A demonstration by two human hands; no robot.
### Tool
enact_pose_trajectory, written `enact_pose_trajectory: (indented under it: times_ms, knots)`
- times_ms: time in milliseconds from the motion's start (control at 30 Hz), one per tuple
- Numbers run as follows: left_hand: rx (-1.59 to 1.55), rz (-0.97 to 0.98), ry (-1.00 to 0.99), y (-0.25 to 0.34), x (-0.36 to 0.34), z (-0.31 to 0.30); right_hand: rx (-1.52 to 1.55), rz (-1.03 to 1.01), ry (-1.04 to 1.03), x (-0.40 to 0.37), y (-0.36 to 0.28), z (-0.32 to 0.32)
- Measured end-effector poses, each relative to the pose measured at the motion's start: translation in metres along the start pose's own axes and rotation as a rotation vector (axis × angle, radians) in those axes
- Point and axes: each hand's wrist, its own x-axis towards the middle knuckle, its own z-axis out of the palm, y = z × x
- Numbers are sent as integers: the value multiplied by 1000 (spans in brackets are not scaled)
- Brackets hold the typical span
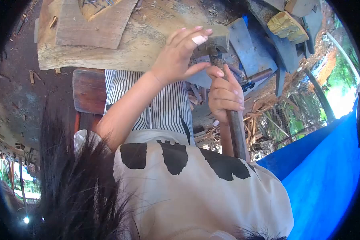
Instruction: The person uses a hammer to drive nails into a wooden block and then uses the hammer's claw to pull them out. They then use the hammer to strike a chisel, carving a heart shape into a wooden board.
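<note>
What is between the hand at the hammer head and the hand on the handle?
In the head view, only a short piece of hammer handle separates the left hand and the right hand.

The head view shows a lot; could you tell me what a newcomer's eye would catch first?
The hammer at centre top stands out: the right hand grips its handle while the left hand, a white plaster on one finger, touches its head. Behind them lies a thick wooden slab, and a bright blue sheet fills the lower right.
</note>
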Motion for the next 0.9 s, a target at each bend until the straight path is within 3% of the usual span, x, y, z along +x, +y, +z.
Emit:
enact_pose_trajectory:
  times_ms: [100, 233, 400, 533, 567, 667, 700, 767, 833, 900]
  knots:
    - [5, 119, -124, -18, 7, 0, -110, -39, 62, -1, -5, 10]
    - [194, 175, -52, -20, 9, 12, -211, -84, 151, -4, -7, 29]
    - [222, 207, -57, 9, 1, 4, -607, -250, 468, -15, -2, 55]
    - [231, 188, -64, 20, -3, -9, -770, -379, 611, -17, -17, 60]
    - [133, 86, -120, 20, 2, -12, -771, -378, 610, -16, -20, 63]
    - [3, -52, -261, -3, 10, -21, -1408, -578, 859, -8, -8, 73]
    - [-29, -87, -347, -13, 13, -24, -1412, -572, 862, 2, 0, 75]
    - [51, -25, -310, -23, 17, -29, -1961, -689, 1036, 17, 14, 75]
    - [134, 43, -277, -22, 16, -29, -2083, -650, 1079, 24, 12, 72]
    - [190, 61, -277, -17, 15, -22, -2480, -561, 1050, 33, 13, 66]
